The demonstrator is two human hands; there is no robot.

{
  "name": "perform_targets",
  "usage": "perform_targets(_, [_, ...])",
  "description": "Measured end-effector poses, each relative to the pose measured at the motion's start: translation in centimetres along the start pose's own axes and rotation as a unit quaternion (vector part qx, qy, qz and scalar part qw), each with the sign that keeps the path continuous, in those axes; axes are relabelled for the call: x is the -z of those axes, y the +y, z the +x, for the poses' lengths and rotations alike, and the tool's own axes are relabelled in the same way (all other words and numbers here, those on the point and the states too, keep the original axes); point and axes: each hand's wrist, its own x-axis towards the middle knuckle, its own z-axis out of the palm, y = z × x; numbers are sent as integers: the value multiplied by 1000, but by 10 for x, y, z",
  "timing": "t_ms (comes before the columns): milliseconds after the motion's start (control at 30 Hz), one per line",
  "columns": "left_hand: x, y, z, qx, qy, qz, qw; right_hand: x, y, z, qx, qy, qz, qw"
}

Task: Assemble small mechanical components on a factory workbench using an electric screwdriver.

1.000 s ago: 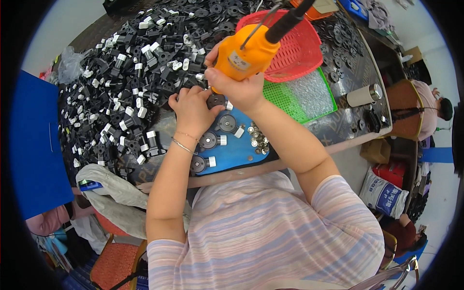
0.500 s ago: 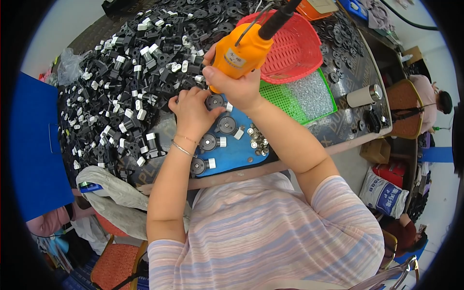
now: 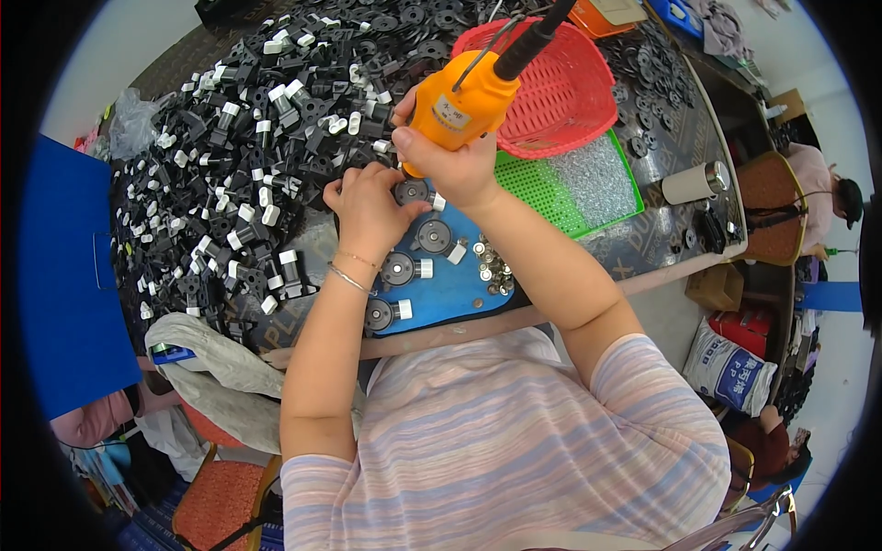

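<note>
My right hand (image 3: 457,170) is wrapped round an orange electric screwdriver (image 3: 464,96), which is held upright over the mat. Its lower end meets a round black plastic part (image 3: 412,191) with a white end piece; the bit itself is hidden. My left hand (image 3: 372,209) steadies that part, its thumb curled against the near side and its fingers on the far side. Nearer to me, three similar black parts with white ends, such as this one (image 3: 432,237), lie in a column on the blue mat (image 3: 439,298). Small metal pieces (image 3: 492,266) are heaped beside them.
A large pile of black and white parts (image 3: 266,147) covers the table's left. Behind the screwdriver stands a red basket (image 3: 565,87), overlapping a green tray (image 3: 551,197) of small silvery pieces. A pale bottle (image 3: 694,183) lies at right. Other people sit beyond.
</note>
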Motion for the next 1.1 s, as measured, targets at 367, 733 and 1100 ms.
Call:
perform_targets(367, [-4, 0, -1, -9, 48, -24, 999, -5, 7, 1, 30, -32, -18, 999])
perform_targets(733, [-4, -1, 1, -4, -1, 6, 1000, 8, -18, 7, 49, -54, -57, 996])
perform_targets(1100, [-5, 4, -14, -91, 61, 127, 986, 116, -105, -71, 82, 86, -97, 988])
